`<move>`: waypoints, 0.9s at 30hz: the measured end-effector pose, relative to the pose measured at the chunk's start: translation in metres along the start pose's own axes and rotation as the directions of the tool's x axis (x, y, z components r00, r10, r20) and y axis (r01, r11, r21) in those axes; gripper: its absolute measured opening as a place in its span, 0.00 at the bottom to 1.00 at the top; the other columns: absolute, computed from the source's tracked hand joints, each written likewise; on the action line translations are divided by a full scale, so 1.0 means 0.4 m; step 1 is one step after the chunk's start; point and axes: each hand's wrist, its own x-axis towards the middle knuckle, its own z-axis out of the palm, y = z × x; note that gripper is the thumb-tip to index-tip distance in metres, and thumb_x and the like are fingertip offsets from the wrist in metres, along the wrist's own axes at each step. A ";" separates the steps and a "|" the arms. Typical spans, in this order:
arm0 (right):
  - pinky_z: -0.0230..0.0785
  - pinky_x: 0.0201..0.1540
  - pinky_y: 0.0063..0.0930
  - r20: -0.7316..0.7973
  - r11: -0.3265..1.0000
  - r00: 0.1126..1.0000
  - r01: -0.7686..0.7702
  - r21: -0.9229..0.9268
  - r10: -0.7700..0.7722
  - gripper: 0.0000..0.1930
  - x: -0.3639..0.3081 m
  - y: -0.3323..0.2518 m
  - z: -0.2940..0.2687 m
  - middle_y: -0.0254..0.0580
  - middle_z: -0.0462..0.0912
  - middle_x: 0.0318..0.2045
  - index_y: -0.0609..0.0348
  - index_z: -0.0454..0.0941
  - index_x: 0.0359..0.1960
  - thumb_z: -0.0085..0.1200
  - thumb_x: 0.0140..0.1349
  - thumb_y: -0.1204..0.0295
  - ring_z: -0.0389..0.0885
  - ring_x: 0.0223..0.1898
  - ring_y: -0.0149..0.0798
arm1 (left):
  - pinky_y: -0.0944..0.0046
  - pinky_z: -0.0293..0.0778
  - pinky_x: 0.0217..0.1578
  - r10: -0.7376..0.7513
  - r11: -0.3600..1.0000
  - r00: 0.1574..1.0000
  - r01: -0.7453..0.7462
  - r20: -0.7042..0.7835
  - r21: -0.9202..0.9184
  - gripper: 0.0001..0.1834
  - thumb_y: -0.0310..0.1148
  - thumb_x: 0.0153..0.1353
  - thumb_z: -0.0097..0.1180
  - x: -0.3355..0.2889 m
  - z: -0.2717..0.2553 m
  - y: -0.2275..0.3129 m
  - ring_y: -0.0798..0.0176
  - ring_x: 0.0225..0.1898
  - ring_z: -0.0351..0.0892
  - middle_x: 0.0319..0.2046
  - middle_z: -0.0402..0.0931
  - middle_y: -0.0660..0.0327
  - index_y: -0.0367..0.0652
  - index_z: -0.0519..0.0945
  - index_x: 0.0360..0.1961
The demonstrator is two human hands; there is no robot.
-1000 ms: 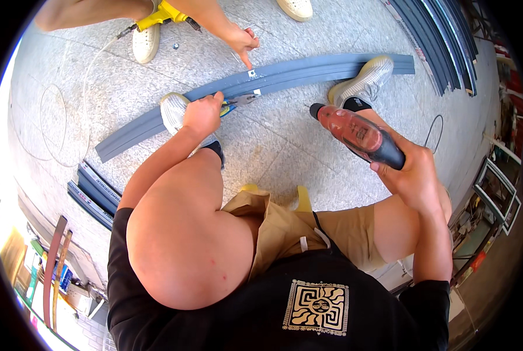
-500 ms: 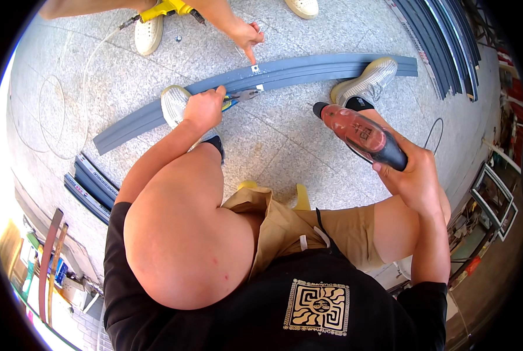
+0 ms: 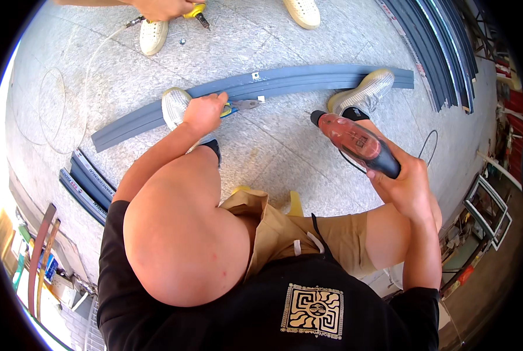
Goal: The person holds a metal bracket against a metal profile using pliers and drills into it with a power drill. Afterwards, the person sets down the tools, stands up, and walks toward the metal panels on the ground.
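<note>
Left hand [image 3: 205,111]: closed around the handles of the pliers [image 3: 247,105], just beside the near edge of the grey profile

Right hand [image 3: 406,184]: grasping the red and black drill [image 3: 358,139] at its rear part; cannot tell whether pressing the trigger

Grey profile [image 3: 308,81]: lying across the floor from near left to far right, apparently held down by the left shoe [image 3: 174,106] and the right shoe [image 3: 364,90]

Far white piece [image 3: 255,76]: on the grey profile, between the two shoes, with a dark spot at the middle

Near white piece [image 3: 261,99]: at the near edge of the grey profile, close to the tips of the pliers; cannot tell whether pinched

Drill tip: pointing to the far left, apart from the grey profile, so not drilling at this moment

Done so far: by judgement, both white pieces in place at the grey profile, tools ready in both hands

Remaining: fastening of the pieces impossible to confirm; amount of work left also not clear

Co-worker's hand [image 3: 165,7]: at the far left, beside a yellow tool [image 3: 198,10], with grip partly out of view
</note>
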 end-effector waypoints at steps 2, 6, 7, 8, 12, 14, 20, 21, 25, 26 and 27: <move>0.80 0.59 0.39 -0.008 1.000 1.000 0.006 -0.004 -0.006 0.33 0.001 0.002 0.003 0.57 0.90 0.52 0.63 0.83 0.63 0.78 0.53 0.74 0.91 0.54 0.54 | 0.47 0.86 0.39 0.062 0.998 0.998 -0.062 0.006 -0.009 0.16 0.21 0.55 0.64 0.003 -0.021 0.016 0.44 0.42 0.90 0.50 0.84 0.49 0.41 0.77 0.46; 0.80 0.57 0.39 0.019 1.000 1.000 -0.017 -0.015 0.017 0.33 0.005 -0.013 0.000 0.57 0.91 0.50 0.64 0.83 0.63 0.78 0.52 0.74 0.92 0.52 0.55 | 0.47 0.86 0.42 0.238 0.969 0.967 -0.244 -0.096 -0.051 0.19 0.19 0.50 0.65 0.030 -0.057 0.037 0.45 0.48 0.88 0.72 0.70 0.51 0.41 0.78 0.45; 0.80 0.56 0.39 0.017 0.999 1.000 -0.005 -0.038 0.006 0.33 0.007 -0.013 -0.002 0.57 0.91 0.49 0.64 0.83 0.62 0.78 0.52 0.74 0.92 0.50 0.55 | 0.47 0.86 0.42 0.234 0.970 0.967 -0.240 -0.097 -0.049 0.19 0.19 0.50 0.65 0.038 -0.061 0.036 0.45 0.48 0.88 0.72 0.70 0.51 0.41 0.78 0.45; 0.80 0.56 0.39 0.018 0.999 1.000 -0.001 -0.039 0.002 0.33 0.007 -0.013 -0.001 0.57 0.91 0.49 0.64 0.83 0.62 0.78 0.52 0.74 0.92 0.50 0.55 | 0.48 0.86 0.42 0.229 0.972 0.973 -0.230 -0.040 -0.043 0.19 0.19 0.50 0.65 0.047 -0.066 0.034 0.46 0.49 0.88 0.75 0.67 0.51 0.41 0.78 0.45; 0.80 0.55 0.39 0.038 0.997 0.997 -0.064 -0.031 0.065 0.32 0.006 -0.016 0.000 0.57 0.91 0.47 0.64 0.84 0.61 0.78 0.52 0.74 0.92 0.49 0.56 | 0.49 0.87 0.48 0.270 0.963 0.958 -0.270 0.093 -0.009 0.18 0.21 0.53 0.66 0.081 -0.088 0.034 0.49 0.52 0.86 0.80 0.62 0.51 0.42 0.82 0.46; 0.80 0.55 0.39 0.041 0.998 0.997 -0.059 -0.034 0.061 0.32 0.010 -0.025 0.000 0.58 0.91 0.47 0.64 0.84 0.61 0.78 0.52 0.73 0.92 0.48 0.56 | 0.49 0.87 0.47 0.277 0.960 0.954 -0.280 0.115 0.007 0.17 0.20 0.53 0.65 0.095 -0.081 0.025 0.49 0.52 0.86 0.81 0.61 0.53 0.41 0.81 0.45; 0.81 0.55 0.39 0.041 0.998 0.998 -0.046 -0.035 0.047 0.33 0.008 -0.022 0.002 0.58 0.91 0.46 0.63 0.84 0.62 0.79 0.52 0.73 0.92 0.47 0.56 | 0.48 0.86 0.46 0.261 0.963 0.955 -0.267 0.138 0.022 0.15 0.21 0.53 0.65 0.107 -0.073 0.028 0.48 0.50 0.86 0.81 0.61 0.55 0.40 0.81 0.43; 0.81 0.55 0.39 0.041 0.999 0.998 -0.041 -0.031 0.042 0.33 0.007 -0.020 0.003 0.58 0.91 0.46 0.63 0.84 0.62 0.79 0.52 0.72 0.92 0.48 0.56 | 0.48 0.86 0.46 0.250 0.966 0.958 -0.256 0.143 0.025 0.14 0.20 0.54 0.65 0.104 -0.076 0.030 0.48 0.49 0.87 0.81 0.61 0.56 0.40 0.81 0.43; 0.81 0.55 0.39 0.032 0.997 0.999 -0.033 -0.068 0.036 0.33 0.008 -0.015 0.001 0.58 0.91 0.47 0.63 0.84 0.62 0.79 0.52 0.71 0.92 0.48 0.54 | 0.48 0.86 0.48 0.252 0.966 0.955 -0.258 0.155 0.021 0.15 0.22 0.56 0.64 0.102 -0.083 0.036 0.49 0.49 0.88 0.81 0.61 0.51 0.39 0.82 0.46; 0.81 0.55 0.39 0.031 0.997 0.999 -0.031 -0.070 0.034 0.33 0.008 -0.017 0.002 0.58 0.91 0.47 0.63 0.84 0.62 0.79 0.52 0.71 0.92 0.48 0.54 | 0.48 0.86 0.48 0.249 0.967 0.956 -0.255 0.158 0.022 0.15 0.22 0.56 0.64 0.101 -0.083 0.036 0.48 0.49 0.88 0.81 0.61 0.51 0.39 0.82 0.46; 0.81 0.55 0.39 0.026 0.998 0.999 -0.023 -0.053 0.025 0.33 0.006 -0.020 0.003 0.57 0.91 0.47 0.62 0.84 0.62 0.79 0.52 0.71 0.92 0.48 0.54 | 0.48 0.86 0.48 0.246 0.967 0.956 -0.253 0.162 0.022 0.15 0.21 0.56 0.64 0.101 -0.083 0.037 0.48 0.49 0.89 0.81 0.61 0.51 0.39 0.82 0.46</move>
